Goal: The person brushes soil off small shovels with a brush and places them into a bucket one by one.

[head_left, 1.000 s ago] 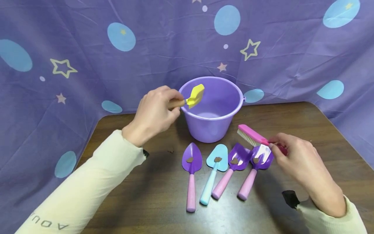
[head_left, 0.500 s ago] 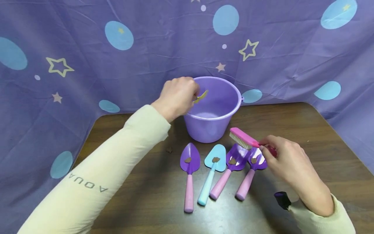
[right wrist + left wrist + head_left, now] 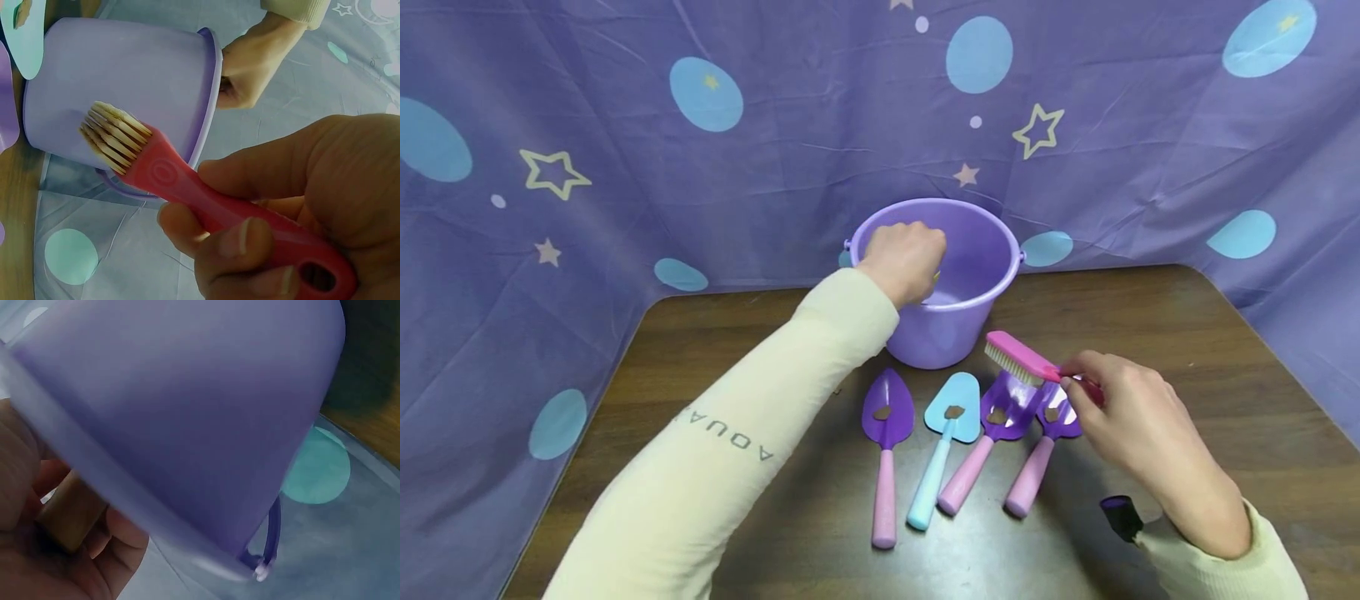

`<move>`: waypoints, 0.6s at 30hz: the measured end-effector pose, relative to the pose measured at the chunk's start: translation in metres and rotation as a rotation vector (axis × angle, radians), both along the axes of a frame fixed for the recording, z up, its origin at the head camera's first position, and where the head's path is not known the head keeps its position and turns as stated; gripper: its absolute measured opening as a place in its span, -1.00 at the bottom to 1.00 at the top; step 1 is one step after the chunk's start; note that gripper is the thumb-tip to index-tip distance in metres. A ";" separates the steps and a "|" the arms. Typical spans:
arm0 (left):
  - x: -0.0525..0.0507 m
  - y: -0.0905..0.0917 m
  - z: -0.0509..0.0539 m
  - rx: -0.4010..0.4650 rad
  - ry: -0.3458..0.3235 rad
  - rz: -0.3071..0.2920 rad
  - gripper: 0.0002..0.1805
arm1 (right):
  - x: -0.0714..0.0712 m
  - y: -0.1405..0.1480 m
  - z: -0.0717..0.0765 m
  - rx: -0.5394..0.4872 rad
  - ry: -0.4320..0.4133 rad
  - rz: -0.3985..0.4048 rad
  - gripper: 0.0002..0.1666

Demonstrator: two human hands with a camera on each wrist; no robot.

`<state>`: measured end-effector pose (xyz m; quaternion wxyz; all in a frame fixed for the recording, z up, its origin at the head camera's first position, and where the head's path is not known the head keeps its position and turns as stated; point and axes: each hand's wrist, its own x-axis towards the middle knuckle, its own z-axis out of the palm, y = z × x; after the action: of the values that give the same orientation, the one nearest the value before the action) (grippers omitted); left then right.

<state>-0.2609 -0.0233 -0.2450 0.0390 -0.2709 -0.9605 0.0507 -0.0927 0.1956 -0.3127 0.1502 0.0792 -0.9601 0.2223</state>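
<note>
My left hand (image 3: 904,260) is over the mouth of the purple bucket (image 3: 936,337), reaching in past its near rim. In the left wrist view its fingers curl round a wooden handle (image 3: 72,512); only a sliver of the yellow scoop (image 3: 936,276) shows in the head view. My right hand (image 3: 1138,417) grips the pink brush (image 3: 1018,354) by its handle, bristles downward, above the two right-hand purple scoops (image 3: 1011,404) (image 3: 1060,408). The right wrist view shows the bristles (image 3: 115,134) and the fingers wrapped on the red-pink handle (image 3: 250,231).
Left of those scoops lie a light blue trowel (image 3: 955,400) and a purple pointed trowel (image 3: 888,408). Each of these tools bears a small brown piece. A small dark bit lies on the wooden table (image 3: 790,533) beside my left sleeve. A patterned purple cloth (image 3: 820,108) hangs behind.
My left hand has moved right and down from the bucket's left rim into its mouth, and the yellow scoop is now nearly hidden. My right hand and the brush have shifted slightly left.
</note>
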 end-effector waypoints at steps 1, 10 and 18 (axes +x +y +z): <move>-0.001 0.001 -0.001 -0.001 -0.003 0.007 -0.91 | 0.000 0.000 0.000 0.000 -0.001 0.001 -0.85; -0.016 0.010 -0.014 -0.030 -0.055 0.048 -0.81 | 0.000 0.001 0.002 -0.001 0.013 -0.006 -0.84; -0.026 0.010 -0.021 -0.006 -0.135 0.069 -0.80 | -0.003 0.000 0.001 0.003 0.019 0.005 -0.83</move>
<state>-0.2866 -0.0136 -0.2664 -0.0283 -0.2404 -0.9696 0.0364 -0.0953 0.1961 -0.3121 0.1586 0.0838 -0.9588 0.2205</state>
